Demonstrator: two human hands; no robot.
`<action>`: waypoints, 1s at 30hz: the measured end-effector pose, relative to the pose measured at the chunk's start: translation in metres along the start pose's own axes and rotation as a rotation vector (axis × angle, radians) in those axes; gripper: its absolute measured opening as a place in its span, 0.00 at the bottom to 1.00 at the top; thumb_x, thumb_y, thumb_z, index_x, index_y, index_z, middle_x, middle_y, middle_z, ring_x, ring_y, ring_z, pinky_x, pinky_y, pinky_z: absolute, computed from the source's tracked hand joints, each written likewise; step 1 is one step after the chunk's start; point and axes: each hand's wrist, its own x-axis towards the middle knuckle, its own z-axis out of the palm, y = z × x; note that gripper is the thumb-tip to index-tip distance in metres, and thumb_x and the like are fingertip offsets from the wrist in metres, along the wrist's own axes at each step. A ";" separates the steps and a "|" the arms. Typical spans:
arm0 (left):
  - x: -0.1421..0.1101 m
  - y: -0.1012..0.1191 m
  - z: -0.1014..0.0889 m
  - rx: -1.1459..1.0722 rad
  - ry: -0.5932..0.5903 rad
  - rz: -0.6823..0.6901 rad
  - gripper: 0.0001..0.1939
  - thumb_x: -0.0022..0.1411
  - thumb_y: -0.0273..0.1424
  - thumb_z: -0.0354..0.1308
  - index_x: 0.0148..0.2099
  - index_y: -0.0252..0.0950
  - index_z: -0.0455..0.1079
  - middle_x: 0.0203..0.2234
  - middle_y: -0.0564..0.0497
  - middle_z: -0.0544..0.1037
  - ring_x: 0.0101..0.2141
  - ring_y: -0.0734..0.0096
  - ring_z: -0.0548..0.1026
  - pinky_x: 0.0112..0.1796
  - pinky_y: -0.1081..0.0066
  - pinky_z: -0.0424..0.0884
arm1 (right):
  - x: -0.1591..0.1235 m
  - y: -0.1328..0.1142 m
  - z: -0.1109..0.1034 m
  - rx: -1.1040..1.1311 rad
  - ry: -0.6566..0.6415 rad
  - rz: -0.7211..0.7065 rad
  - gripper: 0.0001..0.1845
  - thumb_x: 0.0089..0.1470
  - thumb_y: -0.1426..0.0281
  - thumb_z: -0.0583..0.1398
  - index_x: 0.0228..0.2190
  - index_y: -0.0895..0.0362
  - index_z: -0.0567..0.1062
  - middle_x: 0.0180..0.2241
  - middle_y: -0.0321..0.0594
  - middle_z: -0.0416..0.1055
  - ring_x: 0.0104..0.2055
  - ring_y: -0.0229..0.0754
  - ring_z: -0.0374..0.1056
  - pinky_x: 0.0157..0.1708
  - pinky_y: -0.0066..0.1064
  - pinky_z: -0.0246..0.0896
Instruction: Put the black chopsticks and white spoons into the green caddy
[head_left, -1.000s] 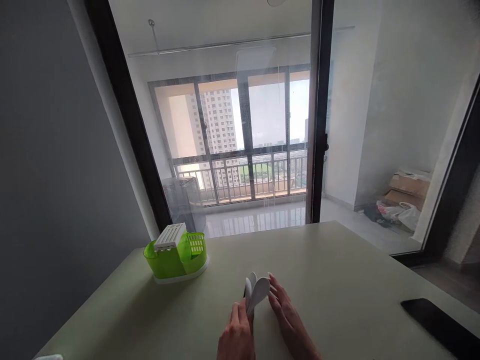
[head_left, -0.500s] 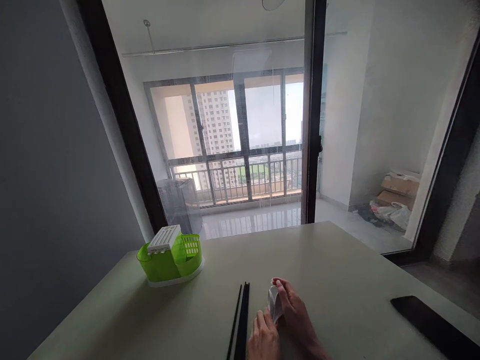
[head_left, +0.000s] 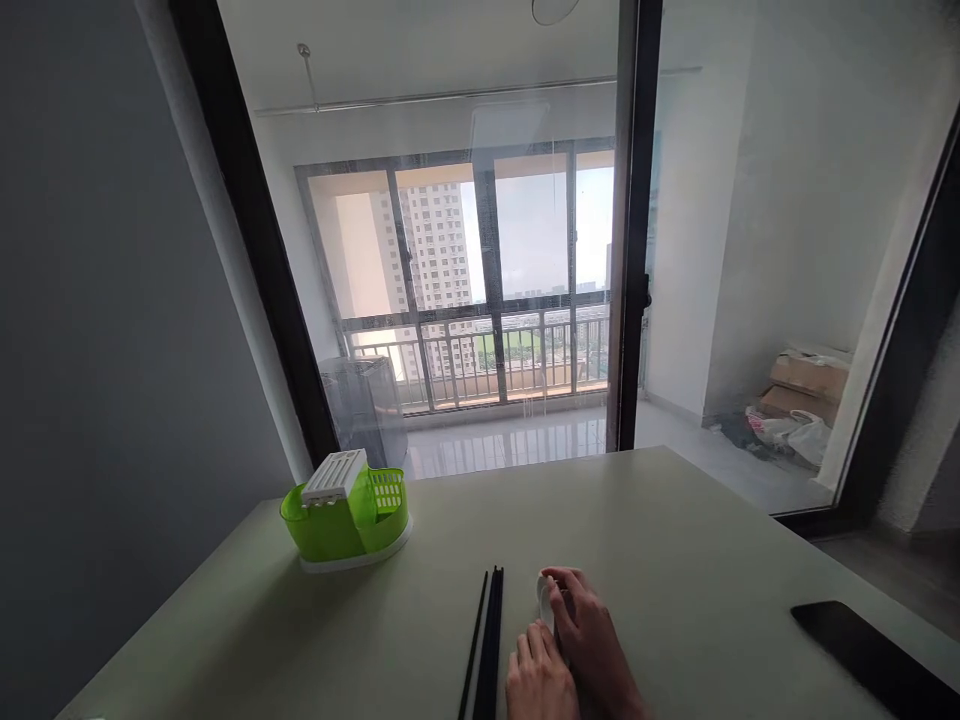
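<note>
My right hand (head_left: 589,632) is closed around what looks like a white soup spoon (head_left: 545,602), whose hollow oval end shows at the fingertips. The rest of it is hidden behind the hands. Just below and to the left, my left hand (head_left: 540,675) rests against the right one, with its fingers bent round the lower part of the same white piece. Beside the left hand lie several black chopsticks (head_left: 491,640) on the pale table, one of them slightly apart from the others.
A green utensil caddy (head_left: 330,530) with a white slatted top stands on the table (head_left: 420,600) at the left. A black phone-like slab (head_left: 870,650) lies at the right. Beyond the table's far edge is a dark-framed glass door (head_left: 634,250).
The white piece has tipped lower and is now more covered by my hands. My left hand has moved right, closer against the right hand. The view has shifted slightly.
</note>
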 end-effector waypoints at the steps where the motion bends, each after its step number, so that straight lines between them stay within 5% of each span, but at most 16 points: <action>1: 0.000 0.001 -0.003 0.000 0.005 0.002 0.27 0.67 0.18 0.46 0.64 0.32 0.70 0.51 0.33 0.78 0.48 0.53 0.78 0.46 0.62 0.76 | 0.000 -0.001 0.000 -0.004 -0.001 -0.002 0.22 0.66 0.56 0.49 0.41 0.54 0.78 0.44 0.45 0.77 0.42 0.44 0.76 0.44 0.32 0.70; 7: -0.005 0.003 -0.023 -0.025 -0.114 -0.047 0.27 0.67 0.30 0.53 0.67 0.32 0.66 0.59 0.32 0.73 0.57 0.44 0.71 0.54 0.52 0.70 | -0.003 -0.005 -0.002 -0.034 -0.012 -0.003 0.21 0.67 0.57 0.49 0.42 0.54 0.77 0.44 0.44 0.77 0.41 0.43 0.77 0.42 0.30 0.70; 14: -0.012 -0.010 -0.025 -0.084 -0.195 -0.054 0.35 0.66 0.42 0.52 0.71 0.32 0.59 0.67 0.33 0.62 0.66 0.36 0.58 0.62 0.44 0.58 | -0.004 -0.003 -0.001 -0.057 0.002 0.006 0.20 0.66 0.57 0.50 0.41 0.52 0.78 0.43 0.43 0.78 0.39 0.43 0.77 0.40 0.30 0.71; 18: -0.012 -0.029 -0.055 -0.117 -0.208 0.066 0.39 0.63 0.51 0.53 0.69 0.31 0.63 0.62 0.30 0.68 0.62 0.36 0.64 0.59 0.45 0.63 | -0.003 -0.001 -0.001 -0.057 0.008 0.013 0.20 0.65 0.56 0.51 0.41 0.53 0.78 0.43 0.43 0.78 0.40 0.43 0.77 0.40 0.30 0.71; 24: 0.015 -0.099 -0.140 -0.140 0.414 0.177 0.26 0.70 0.49 0.50 0.59 0.39 0.72 0.53 0.40 0.74 0.54 0.50 0.70 0.54 0.53 0.69 | -0.003 -0.003 -0.002 -0.014 0.021 0.056 0.23 0.64 0.54 0.52 0.43 0.53 0.79 0.44 0.45 0.79 0.40 0.45 0.77 0.39 0.32 0.72; 27: 0.045 -0.148 -0.180 -0.005 0.706 0.088 0.24 0.71 0.46 0.49 0.58 0.37 0.71 0.56 0.38 0.72 0.59 0.46 0.65 0.58 0.48 0.63 | -0.002 -0.002 -0.003 0.034 0.045 0.109 0.24 0.63 0.52 0.52 0.44 0.54 0.80 0.43 0.46 0.80 0.41 0.46 0.78 0.39 0.32 0.73; 30: 0.070 -0.198 -0.205 0.119 0.828 -0.044 0.27 0.70 0.45 0.47 0.59 0.31 0.70 0.60 0.34 0.68 0.64 0.38 0.58 0.61 0.43 0.56 | -0.001 0.000 -0.004 0.066 0.081 0.164 0.25 0.63 0.52 0.52 0.45 0.55 0.79 0.45 0.47 0.80 0.43 0.47 0.79 0.40 0.33 0.74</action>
